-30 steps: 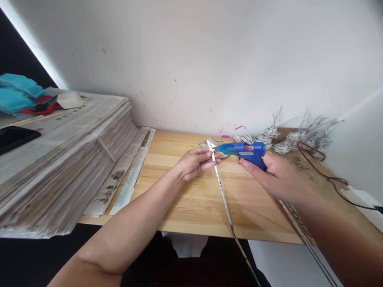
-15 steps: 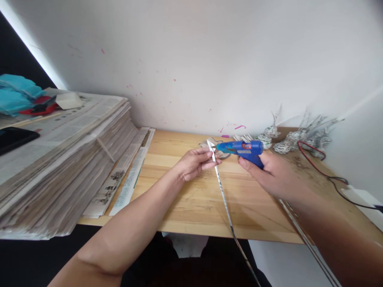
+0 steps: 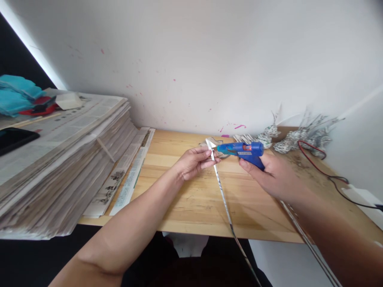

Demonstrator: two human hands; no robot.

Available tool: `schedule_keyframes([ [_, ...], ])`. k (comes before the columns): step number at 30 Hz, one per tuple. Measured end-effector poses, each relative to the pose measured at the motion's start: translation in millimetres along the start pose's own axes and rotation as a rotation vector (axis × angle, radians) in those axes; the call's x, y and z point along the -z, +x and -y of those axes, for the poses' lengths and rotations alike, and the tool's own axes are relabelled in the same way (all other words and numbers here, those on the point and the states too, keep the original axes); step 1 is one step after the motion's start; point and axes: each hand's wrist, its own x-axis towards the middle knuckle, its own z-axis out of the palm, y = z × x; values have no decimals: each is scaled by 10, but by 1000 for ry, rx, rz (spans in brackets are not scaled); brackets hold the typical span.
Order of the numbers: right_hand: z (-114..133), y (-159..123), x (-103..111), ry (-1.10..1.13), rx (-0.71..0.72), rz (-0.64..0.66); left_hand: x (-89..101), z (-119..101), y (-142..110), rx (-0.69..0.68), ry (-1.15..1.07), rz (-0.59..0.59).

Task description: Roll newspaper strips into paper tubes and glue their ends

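Note:
Between the thumb and fingers of my left hand [image 3: 196, 162] is the upper end of a thin rolled newspaper tube [image 3: 222, 195]. Its top flares into a small white paper flap, and its lower end hangs over the table's front edge. My right hand [image 3: 273, 173] is wrapped round the handle of a blue glue gun [image 3: 243, 149]. The gun points left, with its nozzle at the paper flap, touching or very near it. A clear, flat-looking piece [image 3: 226, 154] lies on the table behind the nozzle, partly hidden.
A tall stack of newspapers [image 3: 98, 147] fills the left, bearing a phone [image 3: 18, 137], red-handled tool [image 3: 42, 105] and blue cloth [image 3: 18, 93]. Woven newspaper figures [image 3: 287, 141] stand at the back right by a cable [image 3: 314, 163]. Narrow paper strips [image 3: 127, 187] lie beside the stack.
The glue gun has shifted very slightly right, and its nozzle sits a little lower along the paper flap. Both hands keep their grip.

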Motion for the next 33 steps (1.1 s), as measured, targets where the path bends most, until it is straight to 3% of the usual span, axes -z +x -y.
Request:
schedule_keyframes([
  [17,65,60,2,-49,18,-20,32,9,11,-3,-10,49],
  [33,53,24,20,-54,16,-32,17,1,8,4,28,-5],
])
